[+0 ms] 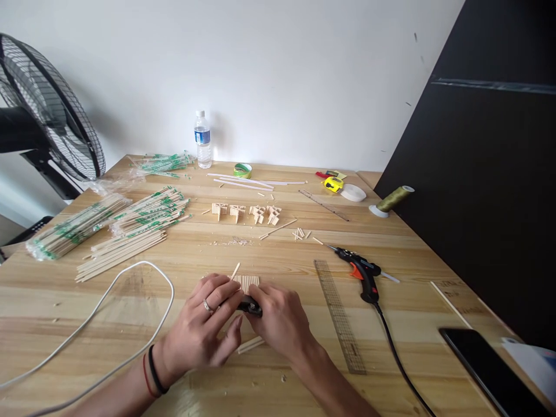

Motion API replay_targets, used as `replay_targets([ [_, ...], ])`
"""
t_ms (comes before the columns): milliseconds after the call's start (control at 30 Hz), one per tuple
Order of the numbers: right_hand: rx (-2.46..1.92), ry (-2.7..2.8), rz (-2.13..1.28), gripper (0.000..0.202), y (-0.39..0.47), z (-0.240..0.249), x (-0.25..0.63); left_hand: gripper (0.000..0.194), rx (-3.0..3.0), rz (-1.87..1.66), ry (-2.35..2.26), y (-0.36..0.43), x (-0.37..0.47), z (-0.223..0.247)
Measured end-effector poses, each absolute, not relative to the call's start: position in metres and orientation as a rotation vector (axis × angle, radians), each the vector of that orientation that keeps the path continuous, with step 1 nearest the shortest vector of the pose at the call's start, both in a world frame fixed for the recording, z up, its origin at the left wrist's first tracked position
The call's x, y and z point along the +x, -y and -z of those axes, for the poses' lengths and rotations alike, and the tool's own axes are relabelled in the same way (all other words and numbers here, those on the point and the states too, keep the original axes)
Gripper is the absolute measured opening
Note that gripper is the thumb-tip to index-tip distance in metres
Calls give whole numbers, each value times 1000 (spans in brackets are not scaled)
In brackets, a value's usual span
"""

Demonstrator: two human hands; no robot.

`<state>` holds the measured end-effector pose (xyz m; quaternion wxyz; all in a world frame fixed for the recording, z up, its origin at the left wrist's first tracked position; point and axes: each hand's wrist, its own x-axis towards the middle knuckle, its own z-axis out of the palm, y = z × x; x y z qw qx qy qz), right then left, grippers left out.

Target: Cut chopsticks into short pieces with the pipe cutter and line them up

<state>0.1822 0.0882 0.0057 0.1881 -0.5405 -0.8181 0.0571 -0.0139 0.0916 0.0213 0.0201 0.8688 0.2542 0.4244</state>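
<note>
Both my hands work close together near the front middle of the table. My left hand point(212, 318), wearing a ring, has its fingers curled around something dark, and a thin wooden stick point(235, 270) pokes up beyond its fingertips. My right hand point(278, 315) is closed on a small black tool point(251, 306), whose kind is mostly hidden by the fingers. Just beyond the fingertips lies a row of short wooden sticks point(248, 282) set side by side. Loose sticks point(251, 345) lie under my right hand.
Small stick assemblies point(237, 212) stand mid-table. Bundled skewers point(139, 214) and a white cable point(171, 289) lie left. A clear ruler point(341, 318), glue gun point(362, 272) and phone point(490, 370) lie right. Behind are a water bottle point(202, 142) and tape measure point(333, 184).
</note>
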Motion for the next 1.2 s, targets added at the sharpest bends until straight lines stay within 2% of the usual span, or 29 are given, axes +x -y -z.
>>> replay_targets([
  [233, -1288, 2394, -201, 11, -93, -12, 196, 39, 2566, -1286, -704, -83, -19, -25],
  [400, -1220, 2342, -373, 15, -98, -19, 208, 38, 2414, -1314, -835, -83, -33, -32],
  [533, -1169, 2028, -724, 9, -99, -26, 211, 38, 2385, -1263, -766, -82, -34, -38],
  [667, -1073, 1708, -1184, 20, -96, -34, 204, 42, 2398, -1029, -538, -77, -20, -41],
  [800, -1020, 1601, -1384, 26, -93, -35, 202, 44, 2400, -912, -455, -72, -15, -44],
  [900, -1059, 1592, -1380, 33, -97, -33, 213, 41, 2465, -993, -622, -72, -21, -46],
  [1000, -1222, 1526, -1275, 39, -105, -29, 229, 20, 2450, -1070, -985, -75, -30, -43],
  [1033, -1284, 1501, -1230, 40, -108, -28, 234, 12, 2448, -1016, -1066, -77, -33, -41],
  [1067, -1339, 1475, -1191, 42, -111, -26, 238, 11, 2468, -918, -1115, -78, -35, -38],
  [1133, -1427, 1439, -1134, 43, -116, -23, 244, 23, 2549, -667, -1177, -80, -38, -30],
  [1200, -1478, 1431, -1107, 45, -118, -20, 246, 25, 2632, -442, -1235, -79, -39, -21],
])
